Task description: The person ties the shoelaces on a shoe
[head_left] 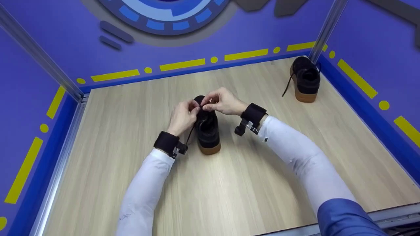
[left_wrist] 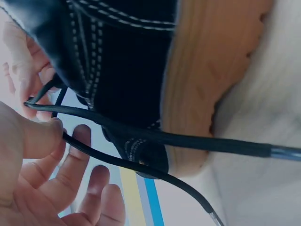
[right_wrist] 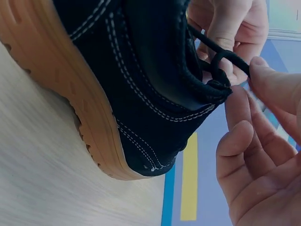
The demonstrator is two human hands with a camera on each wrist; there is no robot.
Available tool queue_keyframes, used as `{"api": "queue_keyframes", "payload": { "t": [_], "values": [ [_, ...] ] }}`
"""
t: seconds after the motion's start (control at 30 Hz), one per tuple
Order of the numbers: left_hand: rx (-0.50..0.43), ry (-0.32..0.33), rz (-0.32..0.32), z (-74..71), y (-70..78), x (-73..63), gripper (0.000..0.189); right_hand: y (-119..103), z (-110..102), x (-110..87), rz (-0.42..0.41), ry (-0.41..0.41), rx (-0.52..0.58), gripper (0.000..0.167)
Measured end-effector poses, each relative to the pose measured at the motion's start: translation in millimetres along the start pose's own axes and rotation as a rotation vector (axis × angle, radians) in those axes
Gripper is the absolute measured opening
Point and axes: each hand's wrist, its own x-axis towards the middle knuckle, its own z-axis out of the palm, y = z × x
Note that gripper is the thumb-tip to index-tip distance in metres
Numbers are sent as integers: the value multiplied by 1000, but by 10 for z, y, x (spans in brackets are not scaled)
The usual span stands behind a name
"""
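Between left hand (head_left: 182,117) and right hand (head_left: 225,102), near shoe's (head_left: 208,135) lace (left_wrist: 188,140) partly visible.

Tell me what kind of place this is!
Probably a booth for filming handiwork, though I can't be sure. Decorated purple walls meet at metal posts around a wooden-looking surface, and two black wristbands carry small gadgets.

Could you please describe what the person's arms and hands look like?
The left hand and right hand are bare. Both wrists wear black bands with metal fittings; white sleeves cover the forearms, with blue cloth higher on the right arm.
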Motion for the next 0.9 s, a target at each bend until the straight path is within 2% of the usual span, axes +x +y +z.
{"api": "queue_keyframes", "payload": {
  "t": [0.1, 0.27, 0.5, 0.7, 0.9],
  "values": [
    [-21, 3, 21, 2, 16, 3, 8, -1, 12, 1, 55, -8, 40, 13],
    [-37, 5, 40, 4, 21, -6, 8, 2, 32, 9, 88, 11, 68, 15],
    [-45, -13, 11, -46, 23, -18, 13, 1, 43, -3, 124, 36, 100, 13],
    [-7, -22, -20, -127, 16, -37, 20, 4, 54, 3, 126, 39, 110, 14],
    [38, -9, -9, -239, 53, -75, 31, 18, 66, 12, 101, 27, 146, 14]
  ]
}}
